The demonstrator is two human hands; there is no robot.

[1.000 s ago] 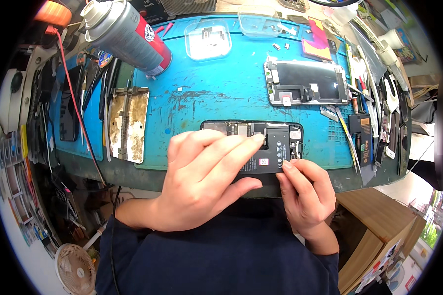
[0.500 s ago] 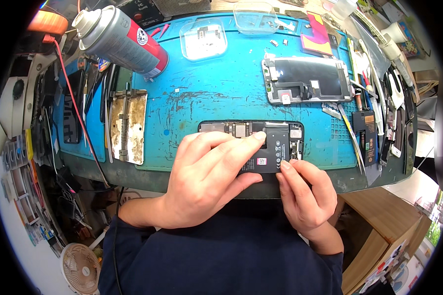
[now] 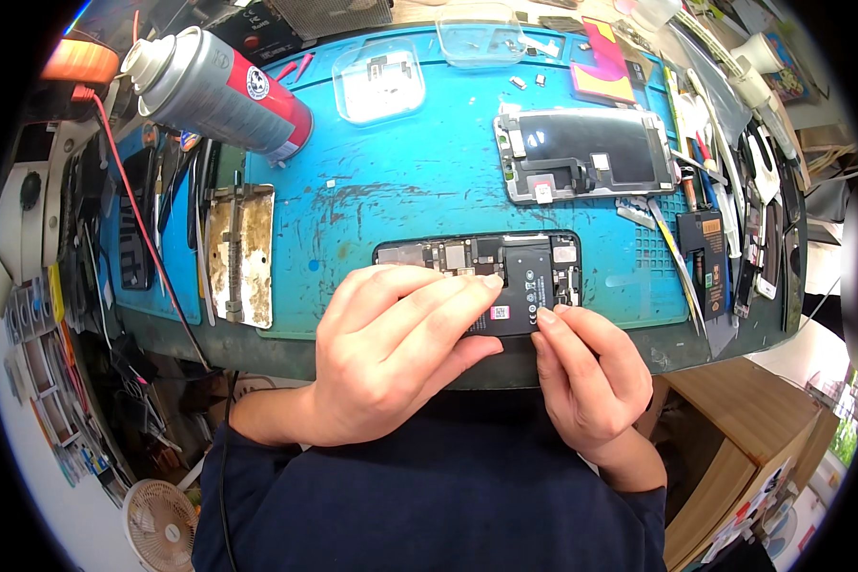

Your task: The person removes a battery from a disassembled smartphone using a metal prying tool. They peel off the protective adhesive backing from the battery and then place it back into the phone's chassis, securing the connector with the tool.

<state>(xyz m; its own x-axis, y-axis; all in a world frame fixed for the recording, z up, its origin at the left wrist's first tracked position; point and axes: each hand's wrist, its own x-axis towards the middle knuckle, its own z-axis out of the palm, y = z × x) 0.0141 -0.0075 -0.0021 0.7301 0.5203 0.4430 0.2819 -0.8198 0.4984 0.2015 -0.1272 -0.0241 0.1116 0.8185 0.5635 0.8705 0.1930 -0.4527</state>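
Note:
An opened smartphone [image 3: 459, 257] lies near the mat's front edge, its circuit board and black battery [image 3: 527, 272] exposed. My left hand [image 3: 391, 338] reaches over it, fingertips together on the battery and thumb at the phone's near edge. Much of the phone's left and near part is hidden beneath that hand. At the near right corner of the battery, my right hand [image 3: 596, 381] is closed in a pinch; whatever sits between those fingertips is too small to make out. Beyond the phone lies a detached phone screen assembly [image 3: 567, 157] with a flex cable folded on its back.
A spray can [image 3: 224, 95] stands far left, above a stained metal holder [image 3: 255, 257]. Clear plastic trays [image 3: 379, 84] with small parts sit at the back of the blue mat [image 3: 353, 181]. Tweezers, tools and a loose battery [image 3: 704, 253] crowd the right side.
My left fingertips have slid slightly nearer to me across the battery. My right hand keeps its pinch at the same corner. The whole view has shifted a little.

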